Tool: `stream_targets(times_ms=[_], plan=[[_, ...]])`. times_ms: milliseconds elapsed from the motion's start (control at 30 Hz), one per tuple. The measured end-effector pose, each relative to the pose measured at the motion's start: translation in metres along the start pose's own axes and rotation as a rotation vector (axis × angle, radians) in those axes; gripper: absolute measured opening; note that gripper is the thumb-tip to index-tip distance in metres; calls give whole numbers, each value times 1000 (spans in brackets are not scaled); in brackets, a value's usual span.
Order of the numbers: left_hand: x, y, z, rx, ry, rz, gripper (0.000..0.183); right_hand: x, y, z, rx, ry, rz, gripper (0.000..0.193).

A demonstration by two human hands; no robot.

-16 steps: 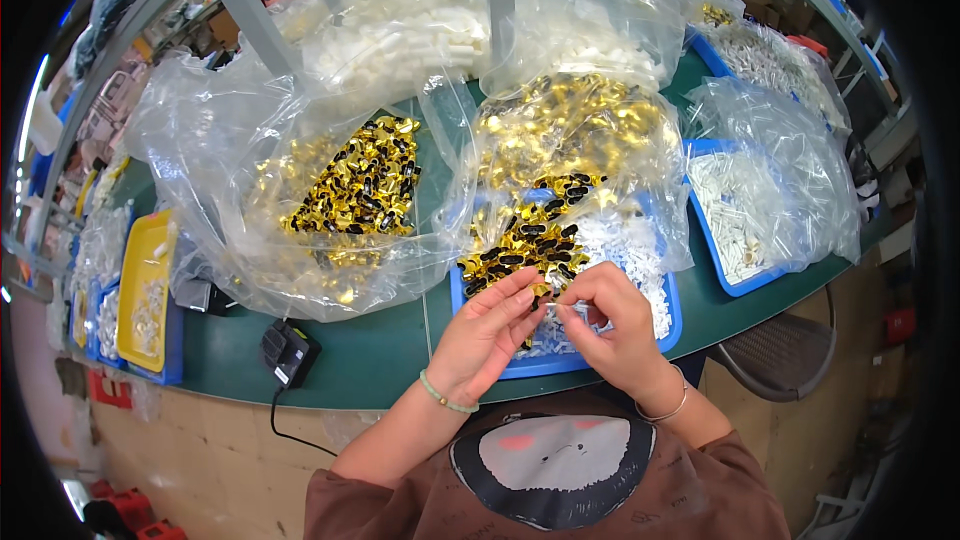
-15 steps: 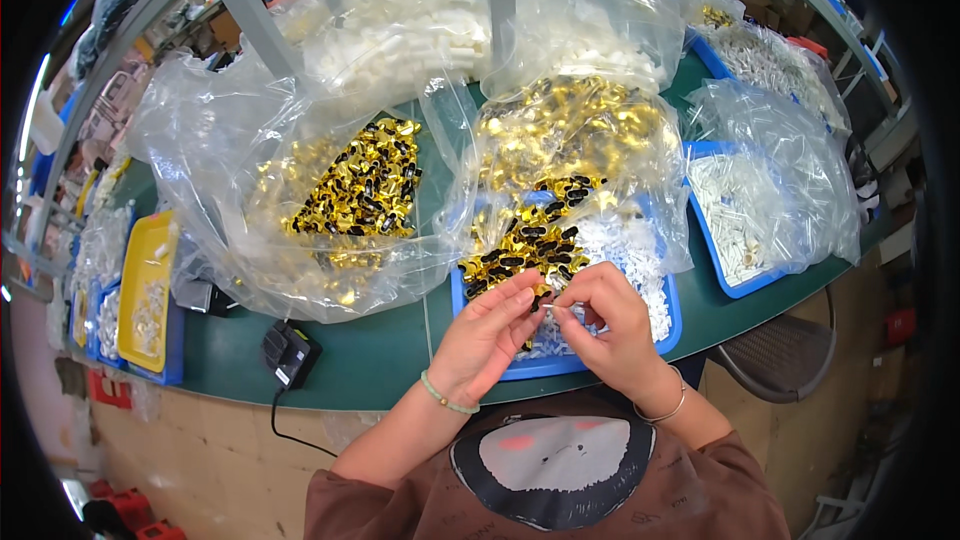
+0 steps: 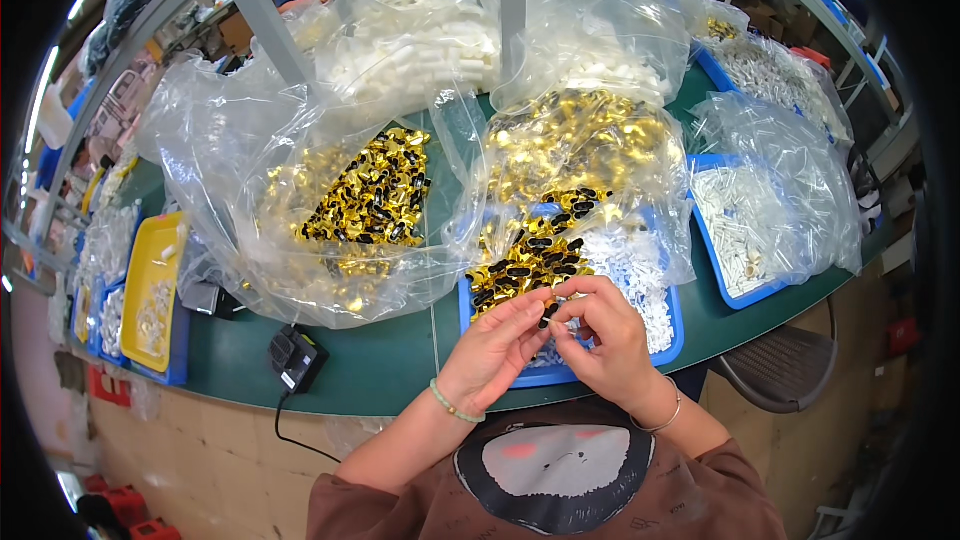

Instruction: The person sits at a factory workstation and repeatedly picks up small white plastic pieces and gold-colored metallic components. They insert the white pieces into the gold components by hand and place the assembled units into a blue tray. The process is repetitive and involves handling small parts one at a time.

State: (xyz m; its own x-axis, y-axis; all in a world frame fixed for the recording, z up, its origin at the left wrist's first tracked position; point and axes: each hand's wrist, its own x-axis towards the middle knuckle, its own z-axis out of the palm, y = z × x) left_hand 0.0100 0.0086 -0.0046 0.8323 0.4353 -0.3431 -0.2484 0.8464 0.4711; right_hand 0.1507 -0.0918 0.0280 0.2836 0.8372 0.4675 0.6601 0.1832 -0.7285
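My left hand (image 3: 490,352) is closed in a pinch on a small black-and-gold part (image 3: 548,315), mostly covered by the fingers. My right hand (image 3: 610,345) meets it from the other side, thumb and forefinger pinched on a small thin white piece, of which barely a sliver shows against the part. Both hands are held over the near side of a blue tray (image 3: 545,376). Black-and-gold parts (image 3: 525,265) are heaped in the tray's left half, and small white pieces (image 3: 632,260) fill its right half.
Left of the tray, a clear plastic bag (image 3: 225,215) holds more black-and-gold parts. Behind stand bags of white cylinders (image 3: 420,55). On the right is a blue tray of white sticks (image 3: 735,230); at left, a yellow tray (image 3: 155,280) and a black corded device (image 3: 297,358). Grey posts (image 3: 512,20) rise behind.
The view has shifted slightly. My hands have drawn closer together, and the white piece, which stuck out plainly between them before, is now mostly hidden at the black-and-gold part.
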Motion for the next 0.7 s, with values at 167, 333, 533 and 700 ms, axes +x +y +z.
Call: stream_targets(times_ms=[167,333,533,700], plan=[[-2,-3,-4,23,-8,28,29,-1,-1,2,-10,-1,24,14],[-3,-2,0,41,15,28,29,-1,-1,2,38,-5,34,12],[-3,-3,-1,46,17,23,30,-1,-3,1,-6,-35,9,12],[-2,-5,-1,61,6,14,29,-1,-6,2,2,-38,65,20]])
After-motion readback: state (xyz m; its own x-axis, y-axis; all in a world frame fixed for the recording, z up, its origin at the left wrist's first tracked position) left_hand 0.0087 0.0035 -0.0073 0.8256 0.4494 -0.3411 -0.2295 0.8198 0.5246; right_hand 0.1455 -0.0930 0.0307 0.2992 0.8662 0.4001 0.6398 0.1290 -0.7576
